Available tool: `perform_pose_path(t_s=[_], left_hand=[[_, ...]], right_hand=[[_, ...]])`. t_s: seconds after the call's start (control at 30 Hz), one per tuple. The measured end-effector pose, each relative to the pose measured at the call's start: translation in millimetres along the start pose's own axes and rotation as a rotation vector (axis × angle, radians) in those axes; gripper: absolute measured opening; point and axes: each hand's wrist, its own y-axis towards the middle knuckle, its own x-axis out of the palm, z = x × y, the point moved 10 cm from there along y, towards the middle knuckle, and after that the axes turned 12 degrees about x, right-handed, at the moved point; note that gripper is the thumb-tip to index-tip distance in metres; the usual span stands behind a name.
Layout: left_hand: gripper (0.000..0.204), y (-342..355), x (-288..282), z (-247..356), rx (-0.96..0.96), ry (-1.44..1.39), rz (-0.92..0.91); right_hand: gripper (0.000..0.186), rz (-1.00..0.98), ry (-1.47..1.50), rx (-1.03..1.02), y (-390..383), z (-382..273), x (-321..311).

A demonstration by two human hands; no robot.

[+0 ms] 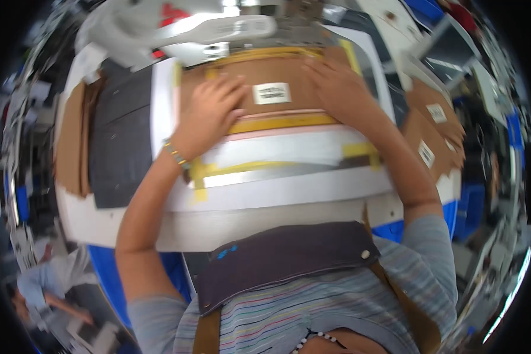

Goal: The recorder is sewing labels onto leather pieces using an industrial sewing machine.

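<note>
My left hand (209,118) rests on the left part of a brown cardboard panel (268,71), fingers spread. My right hand (339,88) lies on the panel's right part, fingertips at its far edge. The panel carries a white printed label (271,92). Its near edge meets yellow and pink strips (286,122); more yellow tape runs along the far edge. All this sits on a pale template board (277,192) with yellow tape patches (354,150) and a silver strip.
A white machine arm (236,26) spans the back. Brown cardboard pieces (71,141) and dark sheets (121,147) lie left; labelled brown pieces (430,135) lie right on the table (265,230). Blue bins (472,209) flank the table. Another person (53,295) is at lower left.
</note>
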Motion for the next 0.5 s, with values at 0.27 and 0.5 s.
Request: perform_pose_path(t_s=[0.27,0.5], left_hand=[[0.036,16,14,11,0.082,0.147,0.167],[0.040,18,18,1,0.039,0.177,0.143]], right_hand=[[0.045,-0.161,0.094,-0.024,10,17,4],[0.044,-0.232,0.107,-0.034,28,14,13]])
